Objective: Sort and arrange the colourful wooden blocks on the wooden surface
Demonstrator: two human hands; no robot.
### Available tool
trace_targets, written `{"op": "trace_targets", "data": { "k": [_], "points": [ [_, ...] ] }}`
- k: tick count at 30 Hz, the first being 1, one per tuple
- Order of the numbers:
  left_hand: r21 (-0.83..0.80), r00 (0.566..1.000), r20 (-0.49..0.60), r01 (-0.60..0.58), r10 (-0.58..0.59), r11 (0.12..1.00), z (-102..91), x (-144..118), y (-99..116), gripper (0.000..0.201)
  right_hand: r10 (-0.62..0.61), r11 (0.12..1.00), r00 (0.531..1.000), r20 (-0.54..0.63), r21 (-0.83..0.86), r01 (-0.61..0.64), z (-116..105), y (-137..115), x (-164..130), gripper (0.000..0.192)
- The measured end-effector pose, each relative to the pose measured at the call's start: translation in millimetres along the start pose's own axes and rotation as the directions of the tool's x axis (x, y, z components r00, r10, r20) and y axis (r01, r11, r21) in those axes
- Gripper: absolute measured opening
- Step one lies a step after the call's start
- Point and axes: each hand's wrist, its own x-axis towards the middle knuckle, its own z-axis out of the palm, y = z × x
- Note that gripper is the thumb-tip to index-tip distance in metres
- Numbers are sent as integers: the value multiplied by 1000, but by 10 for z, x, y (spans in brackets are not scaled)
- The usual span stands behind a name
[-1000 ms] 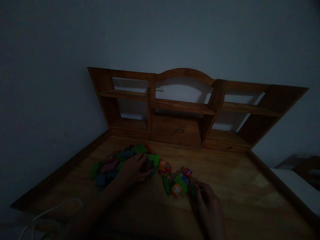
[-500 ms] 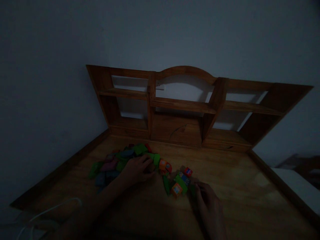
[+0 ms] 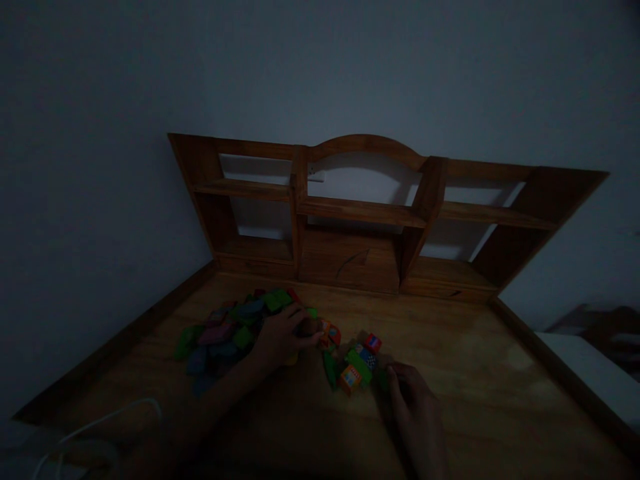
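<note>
Left hand pinches a brown block beside the block pile; right hand's grip cannot be told, touching a small block cluster.

One head-worn view looks forward and down across the wooden desk, near both hands at lower centre, shelf unit mid-frame

Left hand hides blocks beneath; dimness blurs their shapes
</note>
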Motion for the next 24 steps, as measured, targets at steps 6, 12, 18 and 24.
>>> {"op": "trace_targets", "data": {
  "k": [6,12,18,24],
  "points": [
    [-24,993,93,-66,68,998,-41,380,382,43,9,1000,1000,-3,-5,-9,-10,-24,-6,42],
    [22,985,165,-60,55,998,326,723,581,55,24,1000,1000,13,8,-24,-6,-3,-5,41],
    [0,946,305,-114,108,993,641,814,647,48,-16,1000,999,-32,12,17,-10,-27,4,43],
    [-4,913,387,-138,129,990,727,767,705,47,-18,1000,1000,-17,18,18,1,2,2,42]
  ]
}}
